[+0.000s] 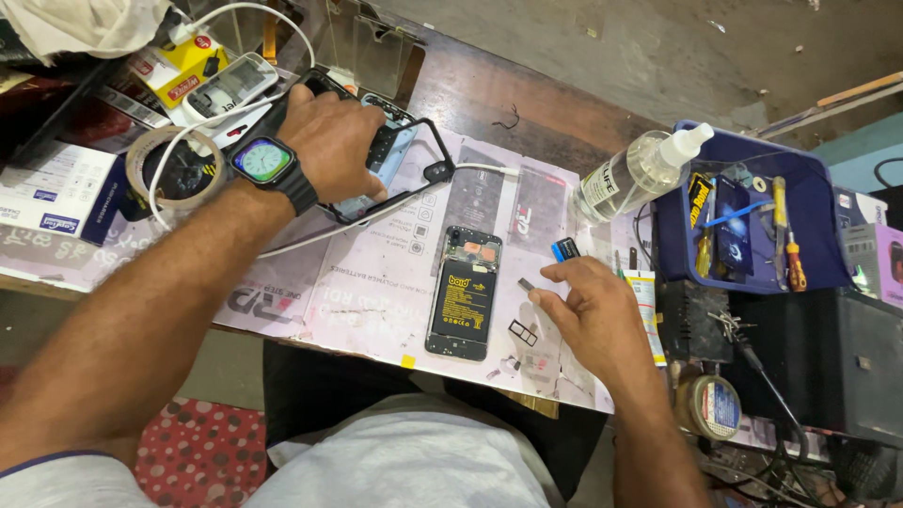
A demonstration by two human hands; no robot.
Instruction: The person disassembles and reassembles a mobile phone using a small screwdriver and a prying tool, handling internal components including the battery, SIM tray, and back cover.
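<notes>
The left hand (331, 141) presses flat on a thin, flexible phone case (395, 155), best gripped by its rim, while the right hand (588, 315) pinches a tiny, light, easily dropped metal part (526, 284).

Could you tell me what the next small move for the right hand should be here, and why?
Probably bring the right hand in toward the opened phone. Its fingertips pinch a small dark part just right of the phone, whose back is off and battery exposed. The left hand rests on a phone back cover farther away, so it seems occupied.
</notes>
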